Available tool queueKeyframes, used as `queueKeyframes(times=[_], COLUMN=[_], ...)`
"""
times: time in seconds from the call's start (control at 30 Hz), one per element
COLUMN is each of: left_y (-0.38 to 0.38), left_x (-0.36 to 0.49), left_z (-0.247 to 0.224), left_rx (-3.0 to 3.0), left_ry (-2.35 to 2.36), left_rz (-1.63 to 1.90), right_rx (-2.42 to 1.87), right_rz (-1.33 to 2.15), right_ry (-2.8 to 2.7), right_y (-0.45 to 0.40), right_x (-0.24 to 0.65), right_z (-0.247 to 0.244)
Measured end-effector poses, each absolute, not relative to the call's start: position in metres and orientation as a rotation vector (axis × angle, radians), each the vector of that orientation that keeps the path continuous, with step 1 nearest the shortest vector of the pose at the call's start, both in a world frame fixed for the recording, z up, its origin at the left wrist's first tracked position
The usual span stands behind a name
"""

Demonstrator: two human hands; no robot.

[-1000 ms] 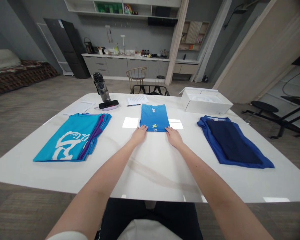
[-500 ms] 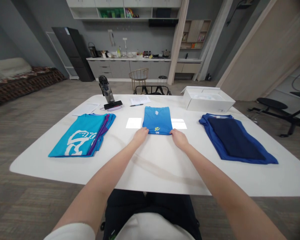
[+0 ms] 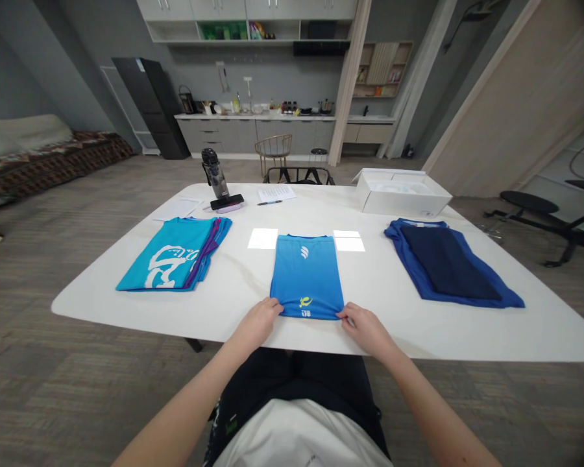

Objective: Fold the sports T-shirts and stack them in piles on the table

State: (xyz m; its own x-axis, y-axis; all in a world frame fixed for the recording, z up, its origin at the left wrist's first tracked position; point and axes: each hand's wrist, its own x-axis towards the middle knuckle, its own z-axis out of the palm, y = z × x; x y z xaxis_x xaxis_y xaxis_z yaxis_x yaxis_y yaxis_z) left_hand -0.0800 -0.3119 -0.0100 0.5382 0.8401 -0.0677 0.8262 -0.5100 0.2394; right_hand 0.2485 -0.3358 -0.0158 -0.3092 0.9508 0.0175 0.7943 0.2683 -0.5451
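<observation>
A folded blue T-shirt (image 3: 305, 275) with a white logo and a yellow mark lies flat on the white table (image 3: 214, 318) in front of me. My left hand (image 3: 261, 319) pinches its near left corner. At the near right corner, my right hand (image 3: 363, 326) grips the cloth between thumb and fingers. To the left rests a pile of folded teal and purple shirts (image 3: 175, 253) with white lettering on top. Folded dark blue shirts (image 3: 450, 263) lie on the right side of the table.
A white open box (image 3: 401, 194) stands at the back right. At the back left are a dark bottle (image 3: 216, 174), a black phone-like object (image 3: 226, 201), papers (image 3: 276, 193) and a pen (image 3: 269, 203). A chair (image 3: 299, 175) stands beyond the far edge.
Both hands have drawn the blue T-shirt across the table toward me, closer to the near edge. Both keep hold of its near corners. The view has shifted slightly.
</observation>
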Motion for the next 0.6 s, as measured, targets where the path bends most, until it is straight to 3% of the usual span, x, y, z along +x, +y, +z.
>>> queueKeyframes(times=[0.2,0.4,0.6], left_y=[-0.3,-0.183,-0.082], left_x=[-0.08,-0.055,-0.031], left_z=[0.011,0.017,0.012], left_rx=[2.525,2.57,2.402], left_ry=[1.33,1.636,1.787], left_rz=[0.119,0.147,0.046], right_rx=[-1.59,-1.803,-2.053], right_rz=[0.713,0.39,0.317], right_ry=[-2.204,-2.148,-2.1], right_y=[-0.33,-0.229,-0.122], right_x=[0.246,0.256,0.248], right_z=[0.0,-0.009,-0.009])
